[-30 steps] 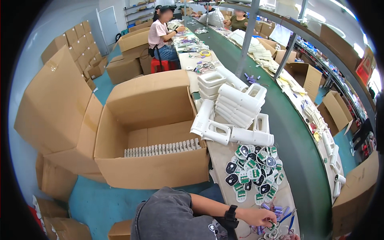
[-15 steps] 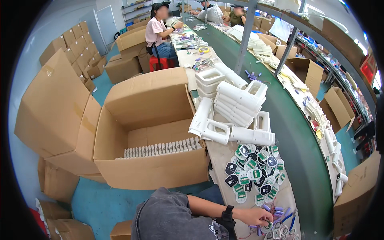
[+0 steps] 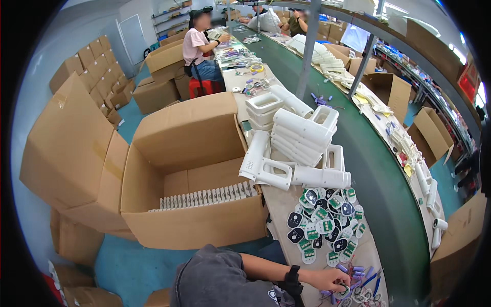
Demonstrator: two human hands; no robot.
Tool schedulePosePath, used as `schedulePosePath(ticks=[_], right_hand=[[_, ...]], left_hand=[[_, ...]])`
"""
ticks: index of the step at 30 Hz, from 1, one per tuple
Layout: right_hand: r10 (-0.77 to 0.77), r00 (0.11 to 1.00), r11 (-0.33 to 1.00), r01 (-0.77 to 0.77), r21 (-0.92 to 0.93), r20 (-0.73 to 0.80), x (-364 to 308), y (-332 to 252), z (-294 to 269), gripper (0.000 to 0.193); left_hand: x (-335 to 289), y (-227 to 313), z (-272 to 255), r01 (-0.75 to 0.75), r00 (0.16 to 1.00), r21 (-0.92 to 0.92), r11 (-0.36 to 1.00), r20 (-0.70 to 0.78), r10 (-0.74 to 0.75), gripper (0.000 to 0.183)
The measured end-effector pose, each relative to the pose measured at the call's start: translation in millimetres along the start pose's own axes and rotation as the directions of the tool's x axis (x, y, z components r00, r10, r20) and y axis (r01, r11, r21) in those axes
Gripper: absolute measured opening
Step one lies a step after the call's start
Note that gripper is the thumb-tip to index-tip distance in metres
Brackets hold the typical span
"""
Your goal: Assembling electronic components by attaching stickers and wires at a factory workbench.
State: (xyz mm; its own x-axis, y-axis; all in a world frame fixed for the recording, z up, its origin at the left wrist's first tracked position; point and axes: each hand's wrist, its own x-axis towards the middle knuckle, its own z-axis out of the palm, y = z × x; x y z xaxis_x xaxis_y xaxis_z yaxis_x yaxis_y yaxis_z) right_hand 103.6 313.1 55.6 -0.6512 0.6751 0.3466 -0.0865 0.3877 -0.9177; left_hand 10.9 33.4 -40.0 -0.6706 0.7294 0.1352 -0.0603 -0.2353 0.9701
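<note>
My left hand [image 3: 331, 280], with a black band at its wrist, reaches across the bench at the lower right. Its fingers pinch a small round white-rimmed piece [image 3: 342, 292] with a dark green middle; the fingertips partly cover it. Around the hand are purple cylindrical cells [image 3: 358, 272] with thin wires, several similar round pieces [image 3: 364, 295], and blue-handled pliers [image 3: 377, 276]. Just beyond lies a heap of white and black oval panels with green circuit boards [image 3: 325, 226]. My right hand is out of view.
White gun-shaped plastic housings [image 3: 304, 130] are stacked farther up the bench. An open carton [image 3: 194, 222] holding a row of pale parts stands left of it. A green conveyor belt [image 3: 365, 169] runs along the right. A person in a pink shirt [image 3: 194, 46] sits farther up the bench.
The view has shifted slightly, so the scene sits a little differently. My left hand stays at nearly the same spot, still pinching the round piece.
</note>
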Motion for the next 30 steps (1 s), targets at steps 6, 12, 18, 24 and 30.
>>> schedulePosePath(ticks=[6, 12, 18, 24, 30], right_hand=[[0.167, 0.793, 0.758, 0.277, -0.590, 0.586, -35.4, -41.7, 42.6, 0.022], [0.102, 0.739, 0.797, 0.340, -0.500, 0.666, -54.5, -1.6, 48.4, 0.024], [0.277, 0.744, 0.856, 0.098, -0.508, 0.609, -59.2, -6.7, 44.6, 0.024], [0.159, 0.717, 0.915, 0.151, -0.374, 0.679, -60.2, 12.5, 44.1, 0.021], [0.246, 0.695, 0.944, -0.012, -0.331, 0.676, -59.1, 20.7, 41.3, 0.021]], left_hand=[[4.9, 12.1, 3.0, -0.169, 0.986, 0.083, 0.982, 0.025, 0.167, 0.014], [21.0, 18.6, 7.7, -0.135, 0.968, 0.085, 0.987, 0.226, 0.112, 0.016], [18.4, 28.1, 6.6, 0.026, 0.982, 0.094, 0.995, 0.183, -0.043, 0.019], [20.3, -8.9, 16.1, -0.178, 0.984, 0.191, 0.965, 0.022, 0.177, 0.021], [13.0, 12.4, 11.1, -0.002, 0.990, 0.139, 0.990, 0.143, -0.018, 0.019]])
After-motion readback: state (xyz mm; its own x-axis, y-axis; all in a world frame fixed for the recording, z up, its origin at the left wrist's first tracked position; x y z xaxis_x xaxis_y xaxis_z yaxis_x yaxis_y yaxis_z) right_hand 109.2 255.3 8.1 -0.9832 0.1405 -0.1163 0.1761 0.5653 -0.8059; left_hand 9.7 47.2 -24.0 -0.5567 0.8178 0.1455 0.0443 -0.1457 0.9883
